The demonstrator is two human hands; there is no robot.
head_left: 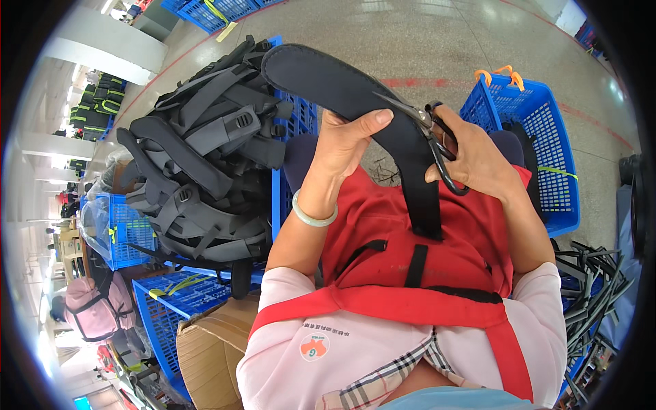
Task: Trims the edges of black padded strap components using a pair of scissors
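Observation:
A long curved black padded strap point(321, 76) stretches from the upper left down over my lap, its rounded end pointing away from me. My left hand point(347, 137) grips the strap's near edge, thumb on top and fingers hidden beneath. In my right hand point(478, 152) is a pair of scissors point(447, 179) with black handles. Their silver blades lie over the strap near its bend, pointing toward my left thumb. Whether the blades touch the fabric, I cannot tell. The strap's lower end hangs over my red apron point(369, 266).
On my left, dark grey padded straps point(198, 137) are heaped over a blue crate point(297, 113). A cardboard box point(215, 355) stands nearer, beside another blue crate point(154, 314). To the right is a blue basket point(564, 184) holding black pieces, with thin dark strips point(591, 294) piled nearer me.

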